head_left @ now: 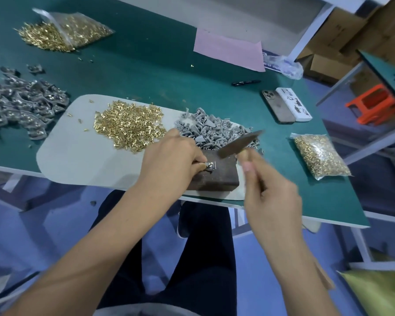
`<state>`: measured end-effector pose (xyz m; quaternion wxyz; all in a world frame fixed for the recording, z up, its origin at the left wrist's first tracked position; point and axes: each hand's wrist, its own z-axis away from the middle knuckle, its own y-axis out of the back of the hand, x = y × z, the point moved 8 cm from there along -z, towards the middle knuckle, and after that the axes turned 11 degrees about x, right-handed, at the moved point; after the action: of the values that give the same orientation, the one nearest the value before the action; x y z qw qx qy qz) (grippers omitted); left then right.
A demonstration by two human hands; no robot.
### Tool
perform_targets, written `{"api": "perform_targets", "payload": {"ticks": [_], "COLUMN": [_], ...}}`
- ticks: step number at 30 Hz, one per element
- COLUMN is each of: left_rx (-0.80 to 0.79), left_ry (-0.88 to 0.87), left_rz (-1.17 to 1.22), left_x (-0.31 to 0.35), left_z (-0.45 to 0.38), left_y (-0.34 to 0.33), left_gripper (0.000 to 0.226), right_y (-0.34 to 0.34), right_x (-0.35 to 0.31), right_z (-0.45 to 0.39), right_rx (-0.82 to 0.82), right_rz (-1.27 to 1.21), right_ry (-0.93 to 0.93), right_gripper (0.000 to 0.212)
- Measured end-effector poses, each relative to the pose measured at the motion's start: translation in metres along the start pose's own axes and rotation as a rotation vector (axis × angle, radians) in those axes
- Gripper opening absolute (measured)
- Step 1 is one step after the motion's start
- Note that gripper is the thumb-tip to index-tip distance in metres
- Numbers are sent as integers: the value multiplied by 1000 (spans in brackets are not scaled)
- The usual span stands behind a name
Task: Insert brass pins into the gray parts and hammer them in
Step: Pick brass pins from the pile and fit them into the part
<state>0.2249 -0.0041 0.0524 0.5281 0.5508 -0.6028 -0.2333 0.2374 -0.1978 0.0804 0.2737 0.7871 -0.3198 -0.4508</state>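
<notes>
My left hand (171,158) pinches a small gray part (209,167) against the top of a dark metal block (217,176) near the table's front edge. My right hand (271,197) grips the handle of a hammer (238,143), whose blurred head hangs just above and right of the part. Behind the block lies a heap of gray parts (212,131). Left of that heap, a pile of loose brass pins (129,125) sits on a pale mat (78,156).
Darker finished parts (21,106) spread at the left. An open bag of pins (64,33) lies at the far left, a sealed one (320,157) at the right. A phone (277,106), a white box (293,108) and pink paper (228,52) lie behind.
</notes>
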Motion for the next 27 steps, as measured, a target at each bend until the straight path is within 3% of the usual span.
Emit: {"api": "perform_targets", "payload": {"ticks": [2, 7, 11, 16, 20, 24, 27], "left_rx": [4, 14, 10, 5, -2, -3, 8], "left_ry": [-4, -8, -3, 11, 9, 21, 17], "left_rz": [-1, 17, 19, 29, 17, 33, 35], "left_x": [0, 0, 0, -1, -1, -2, -2], "left_z": [0, 0, 0, 0, -1, 0, 0], "left_y": [1, 1, 2, 1, 2, 1, 2], "left_gripper": [21, 19, 18, 18, 20, 18, 18], "right_y": [-11, 3, -12, 7, -10, 5, -9], "right_x": [0, 5, -4, 2, -3, 4, 1], "right_z": [4, 4, 10, 2, 3, 1, 6], "right_rx": [-109, 86, -82, 137, -69, 118, -41], "right_rz": [119, -91, 98, -79, 108, -40, 94], "right_ry": [40, -41, 57, -43, 52, -48, 15], "right_gripper": [31, 32, 26, 30, 24, 27, 26]}}
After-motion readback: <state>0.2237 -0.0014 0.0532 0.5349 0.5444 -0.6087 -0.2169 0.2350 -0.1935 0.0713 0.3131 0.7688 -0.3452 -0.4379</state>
